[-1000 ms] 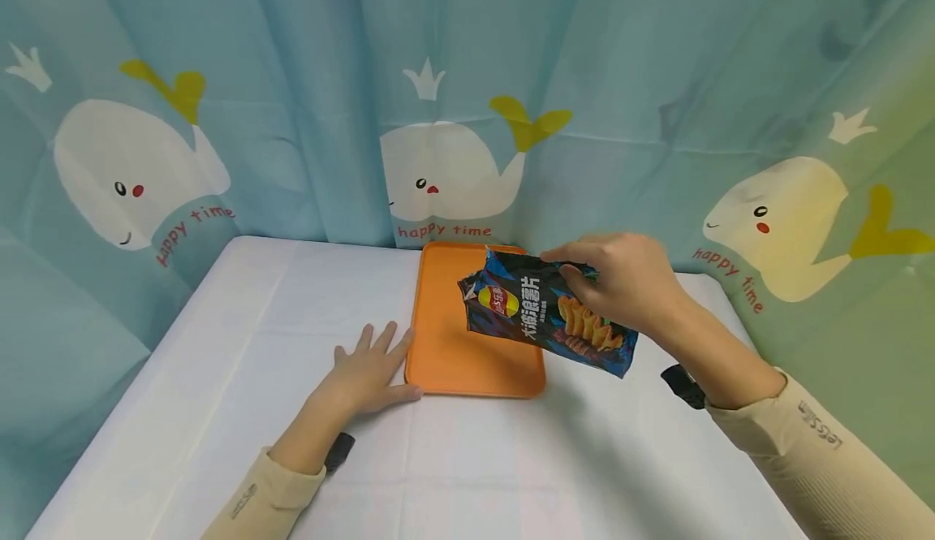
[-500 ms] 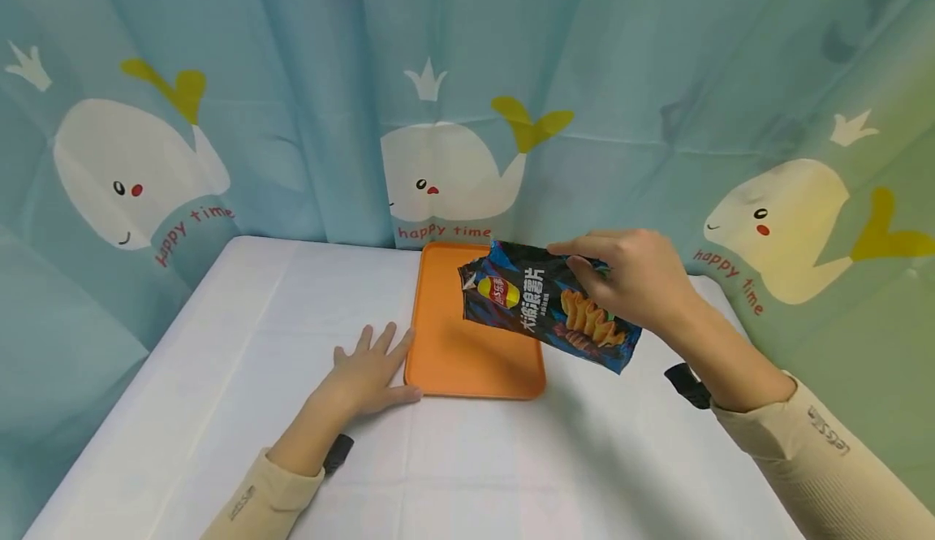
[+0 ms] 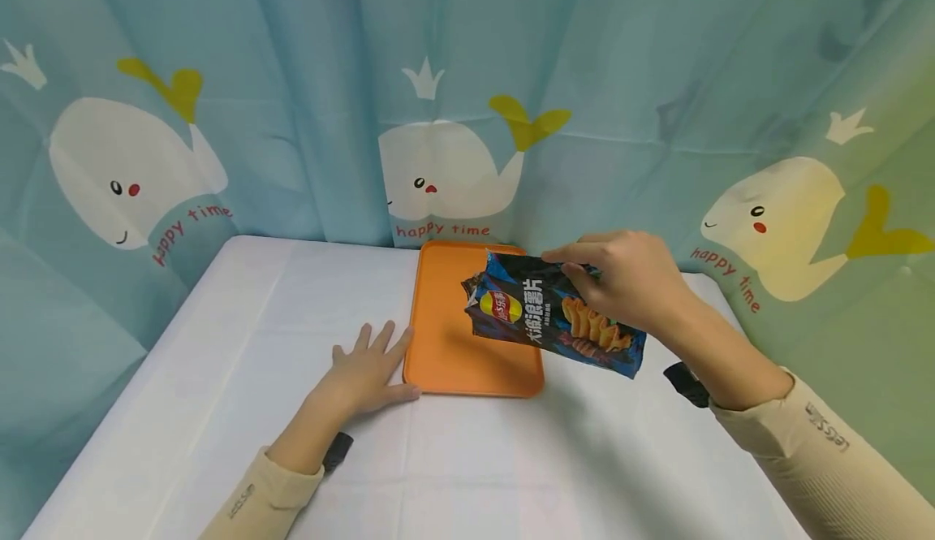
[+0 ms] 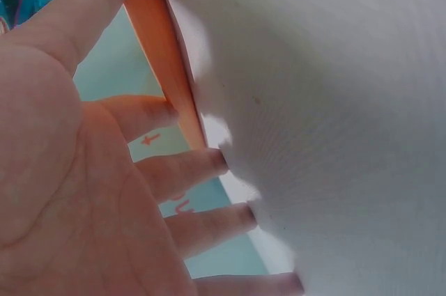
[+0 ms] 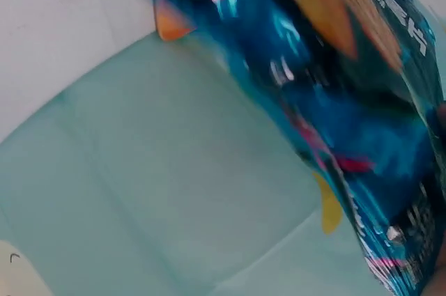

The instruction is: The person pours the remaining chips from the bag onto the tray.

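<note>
My right hand pinches the upper edge of a dark blue chip bag and holds it tilted above the right part of an orange tray. The bag's left end looks torn and points over the tray. In the right wrist view the shiny bag fills the upper right, partly blurred. My left hand lies with fingers spread at the tray's left side. In the left wrist view the thumb and index finger of that hand touch the tray's orange rim.
A white-covered table carries the tray. Behind it hangs a blue-green curtain printed with white whales. A black band sits at my right wrist and another black band at my left.
The bag rose slightly, then came back down and a little to the right, with its torn end gaping more. My left hand stays in place by the tray.
</note>
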Demonstrator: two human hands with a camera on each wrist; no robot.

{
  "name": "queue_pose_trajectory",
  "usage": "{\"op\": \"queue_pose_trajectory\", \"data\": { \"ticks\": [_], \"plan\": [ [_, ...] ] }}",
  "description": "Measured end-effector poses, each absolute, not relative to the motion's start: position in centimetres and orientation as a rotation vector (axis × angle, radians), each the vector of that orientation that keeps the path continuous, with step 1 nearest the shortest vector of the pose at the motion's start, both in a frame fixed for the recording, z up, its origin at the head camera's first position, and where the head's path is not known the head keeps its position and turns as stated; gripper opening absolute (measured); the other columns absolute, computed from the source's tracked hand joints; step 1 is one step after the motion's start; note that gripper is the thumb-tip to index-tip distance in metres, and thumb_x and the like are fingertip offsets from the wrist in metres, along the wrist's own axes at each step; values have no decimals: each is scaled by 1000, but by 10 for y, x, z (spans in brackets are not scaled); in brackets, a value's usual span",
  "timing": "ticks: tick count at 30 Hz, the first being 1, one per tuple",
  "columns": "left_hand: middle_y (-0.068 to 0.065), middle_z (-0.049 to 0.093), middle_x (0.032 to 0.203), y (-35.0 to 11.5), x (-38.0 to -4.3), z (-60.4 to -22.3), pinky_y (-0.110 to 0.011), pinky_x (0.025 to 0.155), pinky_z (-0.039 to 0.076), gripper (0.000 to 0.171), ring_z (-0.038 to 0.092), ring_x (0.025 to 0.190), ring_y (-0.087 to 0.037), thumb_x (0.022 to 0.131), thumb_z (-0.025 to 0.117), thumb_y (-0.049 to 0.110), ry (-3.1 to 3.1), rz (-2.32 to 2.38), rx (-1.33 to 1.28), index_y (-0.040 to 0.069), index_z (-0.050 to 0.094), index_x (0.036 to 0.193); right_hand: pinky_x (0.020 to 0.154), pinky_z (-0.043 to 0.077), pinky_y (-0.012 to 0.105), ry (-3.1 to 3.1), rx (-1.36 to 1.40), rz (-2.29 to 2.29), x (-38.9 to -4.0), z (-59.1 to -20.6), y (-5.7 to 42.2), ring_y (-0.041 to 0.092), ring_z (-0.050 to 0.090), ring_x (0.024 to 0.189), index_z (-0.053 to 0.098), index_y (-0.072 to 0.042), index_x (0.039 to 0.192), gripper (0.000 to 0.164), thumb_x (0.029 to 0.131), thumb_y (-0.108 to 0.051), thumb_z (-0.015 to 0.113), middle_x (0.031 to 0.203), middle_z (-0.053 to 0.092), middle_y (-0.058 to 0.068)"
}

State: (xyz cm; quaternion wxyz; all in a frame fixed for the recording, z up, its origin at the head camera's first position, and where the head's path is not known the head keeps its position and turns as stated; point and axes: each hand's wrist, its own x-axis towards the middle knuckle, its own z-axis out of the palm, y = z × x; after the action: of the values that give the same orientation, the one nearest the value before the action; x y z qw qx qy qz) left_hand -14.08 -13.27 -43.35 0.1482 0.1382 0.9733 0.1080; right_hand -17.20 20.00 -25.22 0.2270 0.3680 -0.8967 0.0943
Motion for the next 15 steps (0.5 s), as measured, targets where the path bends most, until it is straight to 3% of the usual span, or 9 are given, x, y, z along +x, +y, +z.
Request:
{"op": "queue_pose_trajectory", "data": {
  "ticks": [15],
  "plan": [
    [-21, 24, 163, -132, -141, -433, -82, 100, 24, 95, 17, 146, -54, 85, 68, 61, 2802, 330, 405, 15, 28, 159, 41, 27, 24, -2460, 1017, 223, -171, -250, 202, 2, 33, 43, 80, -23, 106, 25, 88, -9, 70, 85, 76, -3]
  ]
}}
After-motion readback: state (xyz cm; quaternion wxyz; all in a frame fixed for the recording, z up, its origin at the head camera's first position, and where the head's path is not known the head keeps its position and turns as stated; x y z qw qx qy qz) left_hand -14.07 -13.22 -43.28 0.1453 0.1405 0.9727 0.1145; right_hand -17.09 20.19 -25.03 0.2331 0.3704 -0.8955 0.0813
